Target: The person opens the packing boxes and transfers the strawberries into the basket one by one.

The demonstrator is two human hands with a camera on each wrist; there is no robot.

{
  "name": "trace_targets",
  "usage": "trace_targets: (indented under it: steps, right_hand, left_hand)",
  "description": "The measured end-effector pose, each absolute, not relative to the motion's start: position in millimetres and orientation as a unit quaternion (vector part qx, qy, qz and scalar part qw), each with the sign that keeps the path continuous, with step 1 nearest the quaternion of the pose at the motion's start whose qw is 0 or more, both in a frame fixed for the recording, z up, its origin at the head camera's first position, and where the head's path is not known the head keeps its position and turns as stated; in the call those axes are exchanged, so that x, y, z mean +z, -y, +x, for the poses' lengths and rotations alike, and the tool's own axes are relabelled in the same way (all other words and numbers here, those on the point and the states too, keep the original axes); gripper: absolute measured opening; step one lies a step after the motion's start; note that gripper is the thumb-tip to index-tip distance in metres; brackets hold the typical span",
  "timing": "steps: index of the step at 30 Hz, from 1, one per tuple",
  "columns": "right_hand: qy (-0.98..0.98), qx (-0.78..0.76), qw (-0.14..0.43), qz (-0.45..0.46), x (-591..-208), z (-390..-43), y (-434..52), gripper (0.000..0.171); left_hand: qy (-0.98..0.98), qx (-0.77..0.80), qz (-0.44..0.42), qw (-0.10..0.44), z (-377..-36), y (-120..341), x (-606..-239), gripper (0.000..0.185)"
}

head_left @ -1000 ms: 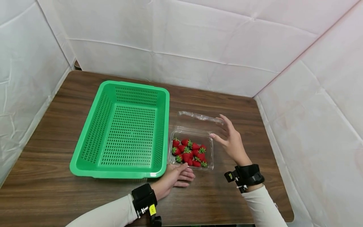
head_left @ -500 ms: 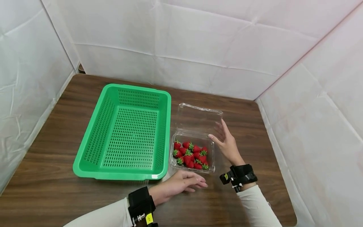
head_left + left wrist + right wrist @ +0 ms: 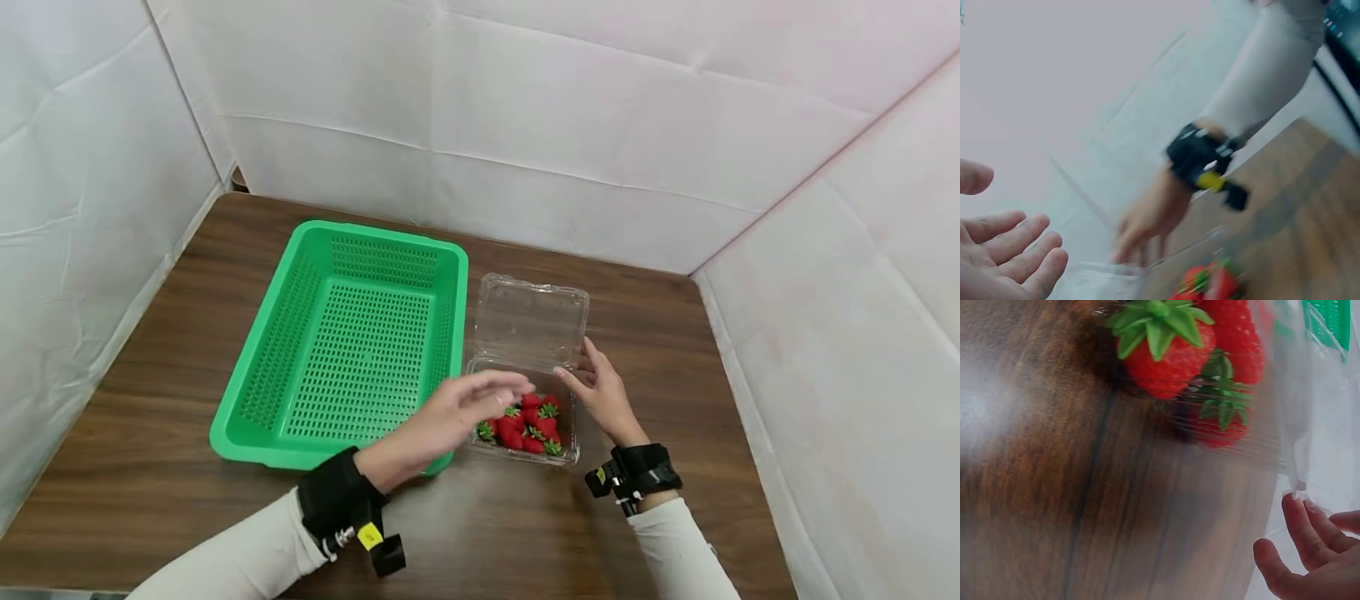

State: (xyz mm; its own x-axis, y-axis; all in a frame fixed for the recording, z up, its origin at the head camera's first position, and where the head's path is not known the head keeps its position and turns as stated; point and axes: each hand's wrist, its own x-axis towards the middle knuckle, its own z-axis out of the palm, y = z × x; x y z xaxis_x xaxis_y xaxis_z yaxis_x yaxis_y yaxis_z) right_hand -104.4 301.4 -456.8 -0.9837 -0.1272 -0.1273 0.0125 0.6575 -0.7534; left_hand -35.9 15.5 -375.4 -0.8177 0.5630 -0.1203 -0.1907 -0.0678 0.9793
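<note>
White-walled booth, brown table [image 3: 637,533]. Clear box [image 3: 525,383] lid-up at centre, strawberries [image 3: 525,421] all inside. Left hand [image 3: 457,412] hovering over them, fingers relaxed, empty. Right hand [image 3: 600,392] fingers straight, touching box edge. Green basket [image 3: 352,342] centre-left: nothing moved across yet.

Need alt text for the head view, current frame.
A person's left hand hovers open above strawberries in an open clear clamshell box, while the right hand touches the box's right edge. An empty green perforated basket sits beside the box on a dark wooden table.
</note>
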Motion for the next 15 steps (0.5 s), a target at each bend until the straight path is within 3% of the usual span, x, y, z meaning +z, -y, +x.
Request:
trace_targets:
  steps: [8,15]
  right_hand:
    - [-0.904,-0.419,0.087,-0.024,-462.0,-101.1,-306.5,0.083]
    - [-0.907,-0.410,0.096,-0.020,-467.6,-99.0,-300.7,0.082]
  left_hand:
    - [-0.702,0.679,0.124,0.177,-64.0,32.9,-357.0,0.037]
    - [-0.780,0.606,0.104,0.111,-60.1,99.2,-356.5,0.046]
